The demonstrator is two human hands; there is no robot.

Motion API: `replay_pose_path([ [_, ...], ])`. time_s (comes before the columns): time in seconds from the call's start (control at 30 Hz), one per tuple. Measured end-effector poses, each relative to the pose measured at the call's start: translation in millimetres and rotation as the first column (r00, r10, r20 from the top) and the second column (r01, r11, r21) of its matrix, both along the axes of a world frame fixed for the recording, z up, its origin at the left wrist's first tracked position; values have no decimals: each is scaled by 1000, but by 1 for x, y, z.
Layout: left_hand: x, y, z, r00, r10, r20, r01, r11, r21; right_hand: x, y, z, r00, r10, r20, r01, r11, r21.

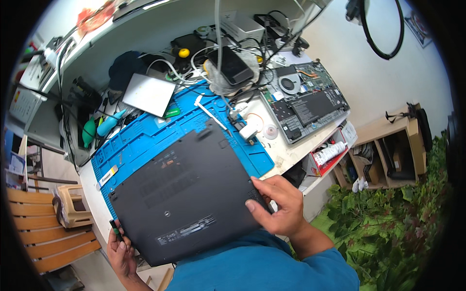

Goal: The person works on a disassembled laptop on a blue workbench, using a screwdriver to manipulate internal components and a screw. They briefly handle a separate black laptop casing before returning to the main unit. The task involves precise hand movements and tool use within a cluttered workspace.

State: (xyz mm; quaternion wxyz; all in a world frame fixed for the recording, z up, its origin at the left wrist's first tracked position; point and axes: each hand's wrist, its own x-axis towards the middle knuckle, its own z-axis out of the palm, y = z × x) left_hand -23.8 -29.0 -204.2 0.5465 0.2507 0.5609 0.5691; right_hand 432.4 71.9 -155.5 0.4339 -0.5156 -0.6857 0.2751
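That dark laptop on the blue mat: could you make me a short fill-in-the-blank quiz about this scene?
1. The dark laptop lies bottom-up on a ____ mat.
2. The right hand grips the laptop's ____ edge.
3. The left hand holds a small ____-tipped tool.
4. The opened laptop shows a round ____.

Missing: blue; right; green; fan

Illumination is bright, even and diffuse; shadows are soft. Mild glare marks the white wall (pixel 378 82). Fisheye distortion bends edges; a black vignette surrounds the sharp frame.
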Motion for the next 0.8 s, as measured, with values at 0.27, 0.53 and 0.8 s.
replay_pose_path([
  [0.27, -3, -2, 5, 998, 24, 60, -25, 999, 26, -17, -14, 27, 939, 253, -232, -198, 951, 237],
  [0.53, 5, -2, 4, 998, 48, 35, -49, 998, 43, -12, -8, 14, 970, 192, -148, -145, 948, 283],
  [0.8, 13, 1, 5, 997, 81, -16, -80, 997, 22, 3, -7, -12, 990, 116, -84, -103, 985, 138],
])
